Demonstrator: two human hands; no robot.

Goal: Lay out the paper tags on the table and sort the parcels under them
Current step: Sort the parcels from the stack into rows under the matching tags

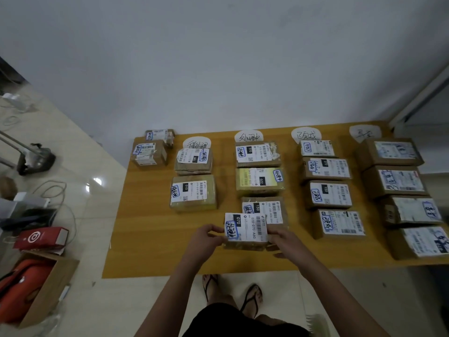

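Both hands hold one parcel (246,229) at the near end of the second column on the desk (150,251).

The left hand (209,235) has its fingers curled round the parcel's left edge, and the right hand (283,239) grips its right edge. Whether the parcel rests on the desk, I cannot tell. Four paper tags (249,136) lie along the far edge, each heading a column of parcels: two on the left (194,193), three (258,182) beyond the held one, four (326,194), then four on the right (398,181). Two loose boxes (149,153) sit at the far left corner.
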